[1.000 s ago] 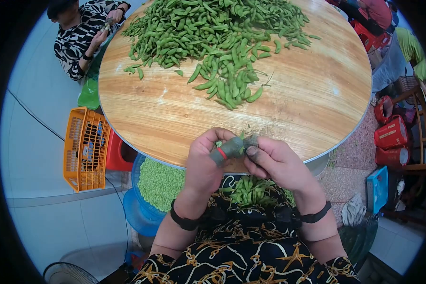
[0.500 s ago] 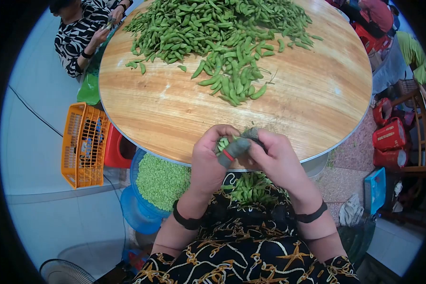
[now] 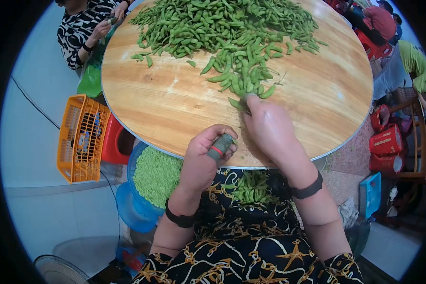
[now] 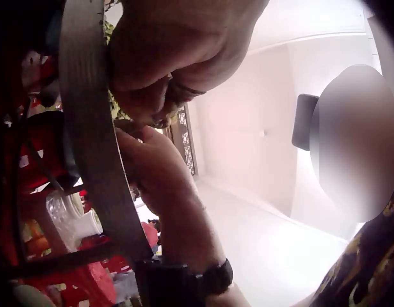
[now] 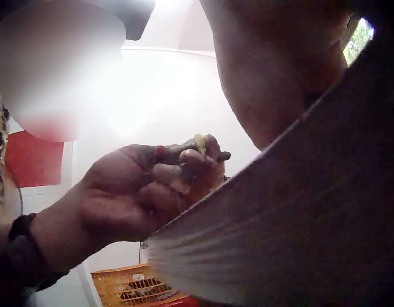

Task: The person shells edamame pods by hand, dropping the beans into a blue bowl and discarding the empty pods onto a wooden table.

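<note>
Left hand grip curled on split pod; right hand grip pinches smooth green pod

1. The head view is bright and evenly lit, and the round wooden table shows soft sheen and faint shadows.
2. Fisheye distortion bends the table's rim, with black vignetting beyond it.
3. Both wrist views are blurred at close range, and the pale background behind them is overexposed.
</note>
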Action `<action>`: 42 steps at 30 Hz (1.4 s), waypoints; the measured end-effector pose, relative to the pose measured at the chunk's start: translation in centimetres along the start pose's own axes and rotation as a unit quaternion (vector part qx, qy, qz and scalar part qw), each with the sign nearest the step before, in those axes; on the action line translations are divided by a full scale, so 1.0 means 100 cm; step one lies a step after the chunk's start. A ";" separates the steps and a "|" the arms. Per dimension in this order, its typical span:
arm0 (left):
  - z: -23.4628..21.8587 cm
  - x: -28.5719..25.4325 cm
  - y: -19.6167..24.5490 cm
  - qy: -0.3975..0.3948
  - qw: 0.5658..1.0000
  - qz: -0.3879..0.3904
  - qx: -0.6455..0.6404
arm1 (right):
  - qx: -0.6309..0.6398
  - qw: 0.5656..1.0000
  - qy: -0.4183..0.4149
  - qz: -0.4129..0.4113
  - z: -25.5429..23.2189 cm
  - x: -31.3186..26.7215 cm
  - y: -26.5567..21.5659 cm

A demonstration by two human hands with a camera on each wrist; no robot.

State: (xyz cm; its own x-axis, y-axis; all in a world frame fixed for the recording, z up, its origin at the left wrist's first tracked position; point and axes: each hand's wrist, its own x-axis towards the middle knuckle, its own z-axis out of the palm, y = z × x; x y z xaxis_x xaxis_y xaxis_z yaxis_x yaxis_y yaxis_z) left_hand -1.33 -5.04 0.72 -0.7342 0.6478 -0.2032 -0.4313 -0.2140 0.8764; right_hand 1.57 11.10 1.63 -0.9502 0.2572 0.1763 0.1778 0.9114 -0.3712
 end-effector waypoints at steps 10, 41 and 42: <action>0.008 -0.006 -0.013 -0.065 0.991 0.023 0.113 | 0.082 0.996 0.036 0.006 -0.001 -0.017 0.004; 0.027 0.004 -0.010 -0.060 0.993 0.084 -0.053 | 0.740 0.598 -0.257 0.170 -0.027 -0.056 0.012; 0.026 0.004 -0.008 -0.060 0.993 0.083 -0.052 | 0.741 0.597 -0.257 0.170 -0.029 -0.056 0.012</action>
State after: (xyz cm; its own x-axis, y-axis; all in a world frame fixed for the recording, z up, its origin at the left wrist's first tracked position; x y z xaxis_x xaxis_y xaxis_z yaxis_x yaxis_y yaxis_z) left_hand 0.07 -2.70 1.10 -0.7351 0.6779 -0.0004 -0.3659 -0.3964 0.8420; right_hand 7.84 11.66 2.83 -0.9444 -0.1328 -0.3007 0.3228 -0.5473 -0.7722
